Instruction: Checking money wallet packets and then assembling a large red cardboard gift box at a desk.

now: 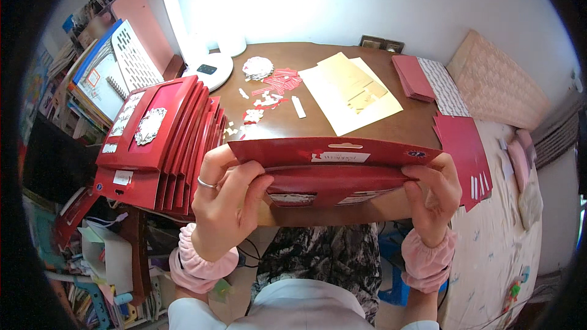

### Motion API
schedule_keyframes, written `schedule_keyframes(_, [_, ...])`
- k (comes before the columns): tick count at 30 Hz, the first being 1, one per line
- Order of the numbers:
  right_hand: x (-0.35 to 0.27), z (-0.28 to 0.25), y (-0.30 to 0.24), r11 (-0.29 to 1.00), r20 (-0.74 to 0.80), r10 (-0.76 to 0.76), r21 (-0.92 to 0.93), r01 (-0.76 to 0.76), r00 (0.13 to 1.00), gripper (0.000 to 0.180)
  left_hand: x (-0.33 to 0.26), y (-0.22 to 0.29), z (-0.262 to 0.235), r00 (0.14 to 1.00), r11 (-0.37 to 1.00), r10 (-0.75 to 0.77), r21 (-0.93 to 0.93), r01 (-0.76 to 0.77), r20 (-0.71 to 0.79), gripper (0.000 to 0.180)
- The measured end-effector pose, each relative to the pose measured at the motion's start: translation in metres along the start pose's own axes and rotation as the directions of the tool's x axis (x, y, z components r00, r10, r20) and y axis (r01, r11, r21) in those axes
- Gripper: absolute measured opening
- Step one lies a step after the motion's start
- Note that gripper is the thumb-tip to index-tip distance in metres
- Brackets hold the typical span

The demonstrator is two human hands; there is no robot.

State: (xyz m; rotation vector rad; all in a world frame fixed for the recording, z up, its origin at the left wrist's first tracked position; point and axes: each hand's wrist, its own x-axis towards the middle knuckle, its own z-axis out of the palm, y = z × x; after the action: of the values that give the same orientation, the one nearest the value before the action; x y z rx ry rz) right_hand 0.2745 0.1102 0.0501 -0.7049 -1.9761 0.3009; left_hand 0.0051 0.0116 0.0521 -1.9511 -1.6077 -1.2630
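Note:
A red card folder (pixel 342 177) with a top flap spans the space between my hands, over the table's front edge. The flap has a white-edged hang slot and a white label (pixel 340 157). My left hand (pixel 229 201), wearing a ring, pinches the folder's left end between thumb and fingers. At the right end, my right hand (pixel 435 192) grips it the same way. Patterned white pieces (pixel 292 199) show on the folder's lower panel, seen at a steep slant. Beside my left hand leans a stack of similar red folders (pixel 147 140) with white decorated labels.
On the brown table (pixel 287 55) lie red and white paper pieces (pixel 284 80), round white cut-outs (pixel 258 68) and cream sheets (pixel 351 95). A lamp (pixel 208 70) stands at the back left. Red cards (pixel 463 153) and a patterned sheet (pixel 441 87) lie at the right, near a bed (pixel 489 256).

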Motion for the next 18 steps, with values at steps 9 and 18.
schedule_keyframes(9, [0.002,-0.001,-0.008,0.999,0.055,0.043,0.018,-0.044,0.998,0.014,-0.003,-0.003,0.011,0.995,0.989,-0.062,-0.142,0.05,-0.076,0.015])
schedule_keyframes(18, [-0.005,0.007,-0.007,0.994,-0.017,0.077,0.074,-0.076,0.997,0.01,-0.001,0.0,0.018,0.99,0.971,-0.121,-0.214,0.104,-0.071,0.019])
